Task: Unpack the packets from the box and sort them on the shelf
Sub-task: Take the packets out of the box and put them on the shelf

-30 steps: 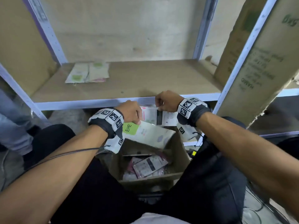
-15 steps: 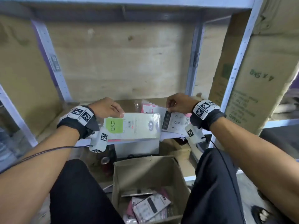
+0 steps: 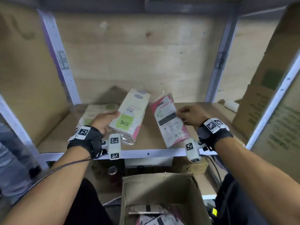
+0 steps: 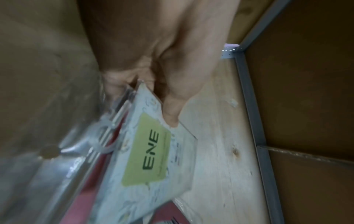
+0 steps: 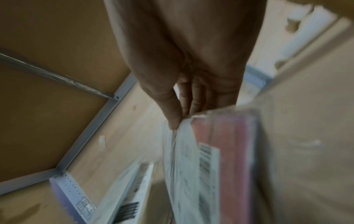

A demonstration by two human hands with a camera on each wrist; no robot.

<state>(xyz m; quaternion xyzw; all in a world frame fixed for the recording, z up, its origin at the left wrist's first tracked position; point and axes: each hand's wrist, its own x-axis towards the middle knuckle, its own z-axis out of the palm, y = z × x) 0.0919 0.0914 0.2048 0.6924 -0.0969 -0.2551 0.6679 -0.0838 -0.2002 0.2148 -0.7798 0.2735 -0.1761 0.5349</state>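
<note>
A person unpacks packets over a wooden shelf [image 3: 146, 140], working from an open box [image 3: 162, 189] at 6 o'clock. At 9 o'clock, packets already shelved [image 3: 95, 114] lie flat near the back corner. Just right of them, the left hand [image 3: 103, 121] grips a small stack topped by a green-labelled packet [image 3: 129, 116], thumb on top and fingers underneath at its near end; the left wrist view shows several clear sleeves fanning apart under the thumb. At 3 o'clock of that stack, apart from it, the right hand [image 3: 190, 117] pinches a pink packet [image 3: 168, 120] by its right edge, thumb against fingers, the packet tilted above the shelf. More packets [image 3: 155, 216] remain in the box. The packets look light, flat and fairly stiff from a card insert, but their glossy film is likely slippery; stacked ones may slide, so a grip across the full width, near the middle of an edge, seems safest.
</note>
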